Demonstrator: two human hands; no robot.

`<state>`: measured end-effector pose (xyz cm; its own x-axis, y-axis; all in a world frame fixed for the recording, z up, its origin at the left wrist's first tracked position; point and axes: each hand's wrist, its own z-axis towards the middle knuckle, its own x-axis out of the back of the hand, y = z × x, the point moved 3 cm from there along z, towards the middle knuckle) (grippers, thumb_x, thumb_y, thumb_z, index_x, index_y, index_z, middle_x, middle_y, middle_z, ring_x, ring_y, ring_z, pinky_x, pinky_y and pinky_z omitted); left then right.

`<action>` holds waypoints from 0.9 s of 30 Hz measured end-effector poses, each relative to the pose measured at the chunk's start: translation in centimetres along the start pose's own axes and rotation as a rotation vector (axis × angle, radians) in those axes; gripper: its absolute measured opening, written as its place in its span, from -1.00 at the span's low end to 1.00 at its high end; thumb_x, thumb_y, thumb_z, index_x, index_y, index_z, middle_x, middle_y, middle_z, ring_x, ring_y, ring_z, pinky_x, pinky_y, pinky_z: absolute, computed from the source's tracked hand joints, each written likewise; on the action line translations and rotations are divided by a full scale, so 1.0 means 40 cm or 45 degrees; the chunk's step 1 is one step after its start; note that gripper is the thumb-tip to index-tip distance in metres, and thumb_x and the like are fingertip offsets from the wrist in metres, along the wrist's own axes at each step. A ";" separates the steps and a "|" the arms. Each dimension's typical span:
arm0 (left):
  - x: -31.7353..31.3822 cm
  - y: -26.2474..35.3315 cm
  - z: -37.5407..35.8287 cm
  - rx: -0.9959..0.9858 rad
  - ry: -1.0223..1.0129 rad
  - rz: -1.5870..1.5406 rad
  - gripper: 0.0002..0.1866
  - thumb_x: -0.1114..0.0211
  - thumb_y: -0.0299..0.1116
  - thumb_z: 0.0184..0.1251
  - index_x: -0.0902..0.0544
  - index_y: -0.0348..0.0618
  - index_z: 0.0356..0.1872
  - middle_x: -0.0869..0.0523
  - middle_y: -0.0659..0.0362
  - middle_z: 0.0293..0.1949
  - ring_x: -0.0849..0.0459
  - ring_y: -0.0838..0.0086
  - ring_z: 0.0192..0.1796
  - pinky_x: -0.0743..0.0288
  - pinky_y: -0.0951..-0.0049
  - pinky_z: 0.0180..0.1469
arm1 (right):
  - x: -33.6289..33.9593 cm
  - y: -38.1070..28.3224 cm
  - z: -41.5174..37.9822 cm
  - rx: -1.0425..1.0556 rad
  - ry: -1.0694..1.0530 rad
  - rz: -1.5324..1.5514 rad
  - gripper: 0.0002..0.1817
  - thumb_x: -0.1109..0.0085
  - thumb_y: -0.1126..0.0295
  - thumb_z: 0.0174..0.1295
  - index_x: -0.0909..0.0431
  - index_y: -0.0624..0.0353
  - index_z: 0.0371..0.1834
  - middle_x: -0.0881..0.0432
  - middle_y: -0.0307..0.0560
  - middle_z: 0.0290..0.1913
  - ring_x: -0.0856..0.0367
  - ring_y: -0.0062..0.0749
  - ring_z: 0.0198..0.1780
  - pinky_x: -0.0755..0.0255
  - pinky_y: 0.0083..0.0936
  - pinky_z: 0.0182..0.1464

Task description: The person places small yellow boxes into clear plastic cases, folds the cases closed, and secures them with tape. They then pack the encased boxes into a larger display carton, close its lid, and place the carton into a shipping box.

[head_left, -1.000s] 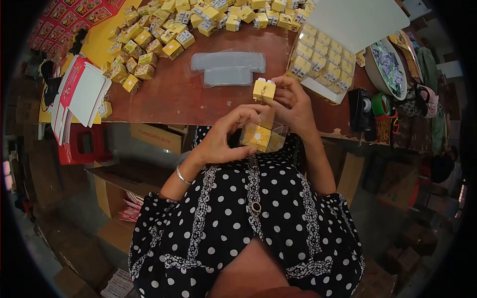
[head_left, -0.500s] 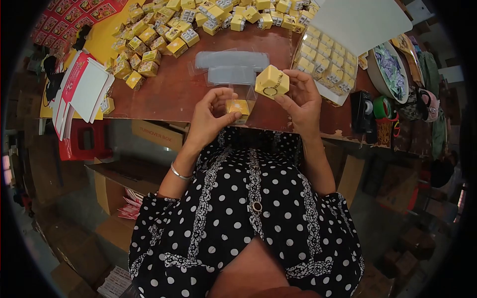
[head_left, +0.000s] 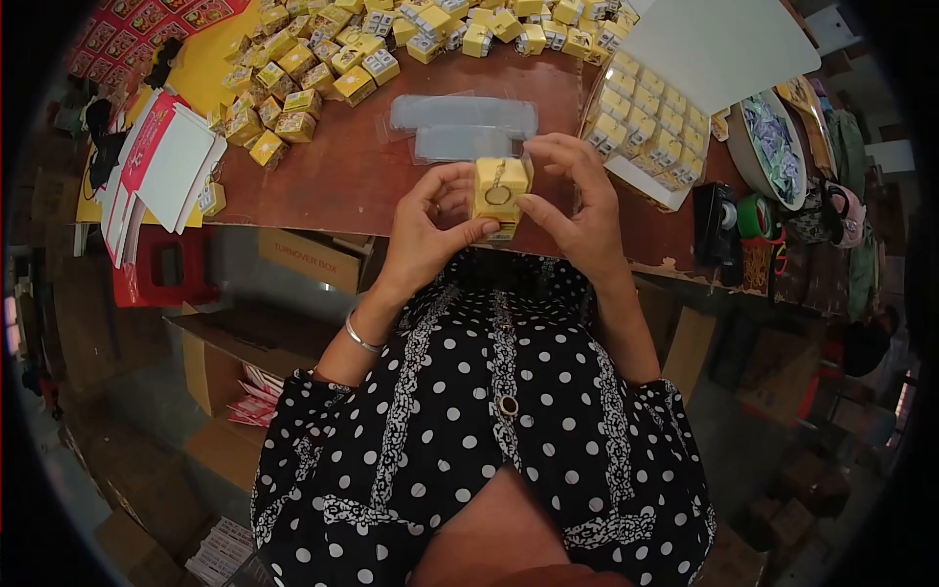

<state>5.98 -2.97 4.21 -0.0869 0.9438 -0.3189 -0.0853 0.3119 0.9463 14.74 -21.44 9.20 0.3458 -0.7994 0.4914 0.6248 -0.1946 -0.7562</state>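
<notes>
A yellow cube-shaped box with a metal key ring and chain [head_left: 499, 182] on top sits between my two hands, in the mouth of a clear plastic box. My left hand [head_left: 437, 215] is closed round the clear box, thumb on its near side. Below the cube a strip of yellow print [head_left: 504, 233] shows through the plastic. My right hand [head_left: 577, 196] has its thumb tip at the cube's right edge; its fingers are spread and raised, slightly blurred. Just beyond lie flat clear plastic sleeves [head_left: 465, 119] on the red-brown table.
Many loose yellow boxes [head_left: 323, 68] lie piled at the back. An open carton of packed yellow boxes [head_left: 650, 117] stands right, a white board [head_left: 714, 49] over its corner. Farther right are a basin of wrapped packets [head_left: 773, 147], a tape dispenser [head_left: 716, 223] and green tape [head_left: 754, 213].
My right hand has brought the key-ring cube left and down to the clear box in my left hand. The right fingers have spread away from the cube.
</notes>
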 end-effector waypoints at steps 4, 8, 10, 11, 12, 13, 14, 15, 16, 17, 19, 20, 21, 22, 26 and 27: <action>-0.021 0.034 0.001 -0.097 0.045 -0.010 -0.24 -0.52 -0.60 0.26 -0.38 -0.25 0.47 -0.68 0.05 0.18 -0.70 0.39 0.22 -0.61 0.39 0.28 | -0.027 0.023 -0.020 -0.256 0.030 0.557 -0.31 -0.51 0.41 0.21 -0.46 0.12 0.43 -0.55 -0.07 0.33 -0.58 -0.27 0.30 -0.60 -0.30 0.24; -0.028 0.031 0.000 -0.176 -0.011 0.005 -0.17 -0.49 -0.60 0.30 -0.30 -0.14 0.57 -0.64 0.06 0.21 -0.68 0.38 0.25 -0.61 0.41 0.29 | -0.050 0.038 -0.042 -0.274 -0.075 0.732 -0.29 -0.46 0.44 0.28 -0.39 0.15 0.50 -0.55 -0.07 0.33 -0.59 -0.30 0.30 -0.60 -0.31 0.28; -0.032 0.027 0.003 -0.182 -0.052 0.052 -0.17 -0.48 -0.60 0.31 -0.29 -0.12 0.58 -0.62 0.08 0.22 -0.67 0.37 0.27 -0.61 0.42 0.29 | -0.047 0.038 -0.049 -0.184 0.011 0.688 -0.31 -0.43 0.48 0.30 -0.38 0.18 0.50 -0.54 -0.03 0.35 -0.62 -0.29 0.27 -0.60 -0.29 0.29; -0.037 0.023 0.004 -0.150 -0.082 0.053 -0.20 -0.48 -0.60 0.30 -0.35 -0.10 0.56 -0.62 0.09 0.23 -0.65 0.37 0.29 -0.60 0.40 0.29 | -0.048 0.043 -0.053 -0.187 0.015 0.690 -0.31 -0.43 0.48 0.30 -0.38 0.18 0.50 -0.54 -0.03 0.35 -0.62 -0.29 0.27 -0.60 -0.29 0.29; -0.041 0.020 0.005 -0.118 -0.110 0.052 -0.22 -0.49 -0.60 0.28 -0.40 -0.08 0.53 -0.62 0.11 0.24 -0.63 0.37 0.31 -0.59 0.39 0.29 | -0.047 0.048 -0.056 -0.169 0.018 0.668 -0.31 -0.43 0.50 0.29 -0.39 0.18 0.50 -0.54 -0.02 0.36 -0.62 -0.28 0.27 -0.60 -0.30 0.29; -0.038 0.016 0.011 -0.114 -0.112 0.053 -0.22 -0.49 -0.60 0.28 -0.40 -0.08 0.53 -0.62 0.11 0.24 -0.63 0.37 0.31 -0.59 0.39 0.29 | -0.046 0.055 -0.059 -0.150 0.023 0.647 -0.30 -0.43 0.52 0.28 -0.39 0.17 0.50 -0.54 -0.02 0.37 -0.62 -0.27 0.28 -0.60 -0.31 0.29; -0.032 0.013 0.021 -0.247 -0.117 0.293 -0.26 -0.49 -0.61 0.25 -0.46 -0.07 0.48 -0.62 0.10 0.25 -0.62 0.33 0.32 -0.58 0.37 0.29 | -0.048 0.068 -0.062 -0.155 0.025 0.650 -0.30 -0.43 0.52 0.28 -0.39 0.17 0.50 -0.54 -0.02 0.37 -0.62 -0.27 0.28 -0.60 -0.31 0.29; -0.028 0.005 0.029 -0.379 -0.122 0.532 -0.29 -0.50 -0.62 0.21 -0.52 -0.07 0.43 -0.62 0.09 0.25 -0.61 0.29 0.34 -0.57 0.34 0.30 | -0.050 0.086 -0.067 -0.138 0.036 0.560 -0.30 -0.45 0.53 0.25 -0.40 0.17 0.49 -0.55 -0.02 0.37 -0.63 -0.27 0.28 -0.60 -0.32 0.29; -0.020 -0.021 0.039 -0.373 -0.122 0.531 -0.29 -0.50 -0.62 0.21 -0.52 -0.07 0.43 -0.62 0.09 0.25 -0.61 0.29 0.34 -0.57 0.34 0.30 | -0.053 0.104 -0.075 -0.119 0.045 0.469 -0.29 -0.46 0.54 0.23 -0.41 0.17 0.48 -0.55 -0.02 0.38 -0.63 -0.27 0.28 -0.60 -0.33 0.28; -0.011 -0.054 0.050 -0.401 -0.115 0.566 -0.32 -0.50 -0.63 0.18 -0.56 -0.06 0.38 -0.62 0.07 0.25 -0.62 0.25 0.33 -0.55 0.32 0.30 | -0.056 0.133 -0.090 -0.121 0.045 0.471 -0.29 -0.46 0.54 0.23 -0.41 0.17 0.48 -0.55 -0.02 0.38 -0.63 -0.27 0.28 -0.60 -0.33 0.28; -0.005 -0.092 0.052 -0.430 -0.106 0.600 -0.34 -0.49 -0.64 0.15 -0.59 -0.06 0.34 -0.61 0.06 0.25 -0.62 0.21 0.31 -0.54 0.30 0.30 | -0.068 0.185 -0.122 -0.037 -0.013 0.119 -0.25 -0.42 0.65 0.23 -0.35 0.23 0.51 -0.51 0.02 0.40 -0.55 -0.25 0.39 -0.53 -0.29 0.39; -0.005 -0.104 0.049 -0.449 -0.106 0.635 -0.37 -0.48 -0.65 0.16 -0.61 -0.07 0.31 -0.61 0.06 0.26 -0.63 0.20 0.31 -0.55 0.31 0.30 | -0.077 0.197 -0.137 -0.040 -0.015 0.121 -0.25 -0.42 0.65 0.23 -0.35 0.23 0.51 -0.51 0.02 0.40 -0.55 -0.25 0.39 -0.53 -0.29 0.39; -0.006 -0.107 0.046 -0.466 -0.107 0.670 -0.40 -0.47 -0.66 0.17 -0.62 -0.08 0.29 -0.61 0.05 0.27 -0.63 0.18 0.30 -0.56 0.31 0.30 | -0.082 0.203 -0.151 -0.111 0.043 0.202 -0.25 -0.43 0.64 0.21 -0.37 0.22 0.50 -0.52 0.00 0.39 -0.55 -0.26 0.38 -0.54 -0.30 0.38; -0.005 -0.110 0.043 -0.456 -0.107 0.670 -0.40 -0.47 -0.66 0.17 -0.62 -0.08 0.29 -0.61 0.05 0.27 -0.63 0.18 0.30 -0.56 0.31 0.30 | -0.085 0.208 -0.164 -0.186 0.102 0.284 -0.26 -0.45 0.64 0.20 -0.39 0.21 0.48 -0.52 -0.01 0.39 -0.56 -0.27 0.38 -0.55 -0.30 0.36; -0.006 -0.111 0.032 -0.575 -0.154 0.844 -0.48 -0.46 -0.63 0.25 -0.65 -0.14 0.26 -0.51 0.00 0.35 -0.61 0.18 0.34 -0.57 0.28 0.31 | -0.070 0.186 -0.159 -0.027 0.115 0.033 -0.31 -0.47 0.61 0.17 -0.48 0.17 0.43 -0.54 0.02 0.36 -0.61 -0.21 0.33 -0.59 -0.32 0.30; -0.004 -0.114 0.029 -0.581 -0.147 0.857 -0.51 -0.46 -0.62 0.25 -0.67 -0.15 0.23 -0.51 -0.02 0.34 -0.61 0.15 0.33 -0.59 0.27 0.29 | -0.066 0.172 -0.154 0.059 0.097 -0.110 -0.34 -0.49 0.57 0.15 -0.55 0.14 0.38 -0.57 0.03 0.33 -0.65 -0.14 0.25 -0.61 -0.31 0.23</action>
<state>7.55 -4.43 0.00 -0.1628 0.9260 0.3405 -0.4486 -0.3769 0.8104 13.80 -24.17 0.04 0.2365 -0.8219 0.5182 0.6823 -0.2392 -0.6908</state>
